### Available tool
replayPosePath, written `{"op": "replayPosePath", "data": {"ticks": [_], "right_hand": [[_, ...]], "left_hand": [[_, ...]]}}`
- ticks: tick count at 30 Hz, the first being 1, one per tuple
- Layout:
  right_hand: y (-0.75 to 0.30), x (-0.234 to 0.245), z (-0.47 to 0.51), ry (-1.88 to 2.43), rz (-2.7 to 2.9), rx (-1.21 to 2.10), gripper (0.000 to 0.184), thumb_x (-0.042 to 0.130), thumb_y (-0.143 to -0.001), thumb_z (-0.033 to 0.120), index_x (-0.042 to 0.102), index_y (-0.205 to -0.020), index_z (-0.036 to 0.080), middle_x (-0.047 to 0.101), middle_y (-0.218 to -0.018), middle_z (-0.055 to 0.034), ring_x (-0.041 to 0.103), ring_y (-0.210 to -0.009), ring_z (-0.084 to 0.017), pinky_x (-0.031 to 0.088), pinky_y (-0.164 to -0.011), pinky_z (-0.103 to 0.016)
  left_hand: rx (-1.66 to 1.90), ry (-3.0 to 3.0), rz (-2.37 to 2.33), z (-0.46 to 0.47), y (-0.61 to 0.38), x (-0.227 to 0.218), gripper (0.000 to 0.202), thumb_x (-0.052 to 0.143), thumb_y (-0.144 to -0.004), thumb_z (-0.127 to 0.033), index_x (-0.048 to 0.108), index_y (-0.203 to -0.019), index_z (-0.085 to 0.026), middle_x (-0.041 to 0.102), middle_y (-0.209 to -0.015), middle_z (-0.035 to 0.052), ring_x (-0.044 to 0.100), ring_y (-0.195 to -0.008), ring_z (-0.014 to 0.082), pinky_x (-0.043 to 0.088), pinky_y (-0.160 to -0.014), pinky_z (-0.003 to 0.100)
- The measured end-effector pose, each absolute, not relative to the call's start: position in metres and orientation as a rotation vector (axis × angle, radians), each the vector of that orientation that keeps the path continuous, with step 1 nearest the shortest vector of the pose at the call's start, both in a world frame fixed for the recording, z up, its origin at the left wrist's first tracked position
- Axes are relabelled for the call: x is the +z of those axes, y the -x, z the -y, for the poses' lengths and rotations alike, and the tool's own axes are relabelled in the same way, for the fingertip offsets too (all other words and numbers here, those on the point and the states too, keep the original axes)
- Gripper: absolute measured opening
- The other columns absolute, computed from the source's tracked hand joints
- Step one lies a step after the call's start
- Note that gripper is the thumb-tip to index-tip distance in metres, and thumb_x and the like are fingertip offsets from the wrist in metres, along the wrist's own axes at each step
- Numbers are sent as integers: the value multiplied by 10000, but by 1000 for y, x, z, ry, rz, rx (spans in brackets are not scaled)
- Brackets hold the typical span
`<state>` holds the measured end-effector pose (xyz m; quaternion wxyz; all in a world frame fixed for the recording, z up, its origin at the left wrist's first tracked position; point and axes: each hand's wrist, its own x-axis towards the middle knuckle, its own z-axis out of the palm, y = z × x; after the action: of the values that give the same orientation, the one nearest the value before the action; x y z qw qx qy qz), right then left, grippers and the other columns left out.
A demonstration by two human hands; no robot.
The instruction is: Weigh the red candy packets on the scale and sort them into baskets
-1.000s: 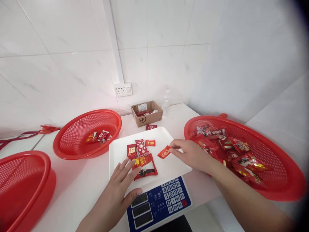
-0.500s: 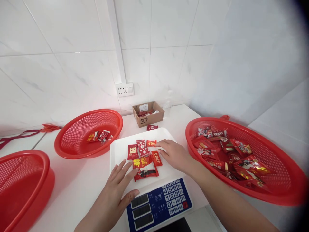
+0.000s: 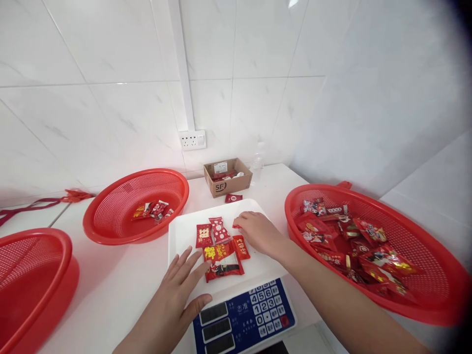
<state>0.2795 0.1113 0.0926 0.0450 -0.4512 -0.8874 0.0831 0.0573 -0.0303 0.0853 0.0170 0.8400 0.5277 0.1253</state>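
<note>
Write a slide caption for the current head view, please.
Left hand and right hand at a white tray of red packets on a scale, red baskets on both sides.

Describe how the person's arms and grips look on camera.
The left grip and right grip are ungloved human hands, with no ring showing. The left forearm and right forearm show no sleeve, watch, bracelet or cable.
</note>
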Motion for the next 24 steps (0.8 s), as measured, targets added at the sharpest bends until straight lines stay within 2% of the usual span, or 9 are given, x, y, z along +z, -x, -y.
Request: {"op": "replayPosePath", "data": {"ticks": [2, 5, 11, 14, 17, 21, 24], "right_hand": [[-284, 92, -110, 1454, 2656, 253, 250, 434, -836, 88, 643, -955, 158, 629, -984, -121, 579, -932, -235, 407, -796, -340], [-295, 95, -102, 1526, 2542, 294, 276, 409, -843, 87, 606, -1018, 168, 604, -1016, -107, 585, -922, -207, 433, -767, -308], [-308, 109, -65, 1076, 2456, 723, 371, 431, -826, 91, 589, -1125, 244, 591, -1187, -33, 506, -1111, -178, 395, -954, -344], [-304, 107, -57, 1019, 2581, 679, 375, 408, -847, 93, 626, -1103, 259, 609, -1187, -21, 509, -1086, -191, 418, -918, -354], [-297, 96, -64, 1073, 2607, 557, 392, 396, -838, 68, 640, -1097, 234, 619, -1179, -50, 531, -1043, -208, 438, -874, -371], [-291, 84, -81, 1100, 2532, 476, 429, 400, -814, 36, 623, -1130, 223, 595, -1223, -66, 528, -1077, -215, 416, -920, -404], [-293, 86, -83, 1086, 2418, 530, 391, 400, -850, 86, 600, -1157, 222, 589, -1229, -67, 520, -1111, -212, 407, -951, -426]], "left_hand": [[392, -2607, -1637, 30, -57, 85, 436, 414, -909, -409, 394, -1330, -298, 376, -1420, 44, 283, -1314, 277, 390, -972, 517], [384, -2608, -1632, 29, -57, 85, 435, 407, -911, -409, 393, -1333, -302, 374, -1420, 45, 289, -1310, 281, 398, -966, 517], [340, -2601, -1573, 22, -62, 86, 458, 417, -911, -391, 346, -1360, -333, 367, -1424, 31, 282, -1317, 270, 376, -990, 524], [268, -2575, -1528, 17, -68, 87, 448, 418, -913, -381, 344, -1354, -360, 347, -1436, 10, 245, -1333, 263, 332, -1019, 542], [174, -2515, -1517, 12, -73, 88, 446, 442, -901, -399, 370, -1340, -363, 335, -1443, 17, 245, -1332, 276, 309, -1031, 553], [130, -2478, -1569, 7, -75, 89, 468, 444, -898, -411, 350, -1353, -355, 312, -1452, 40, 233, -1333, 294, 283, -1033, 577], [125, -2478, -1561, 5, -76, 96, 471, 388, -905, -471, 356, -1355, -336, 290, -1460, 45, 201, -1341, 291, 269, -1038, 579]]}}
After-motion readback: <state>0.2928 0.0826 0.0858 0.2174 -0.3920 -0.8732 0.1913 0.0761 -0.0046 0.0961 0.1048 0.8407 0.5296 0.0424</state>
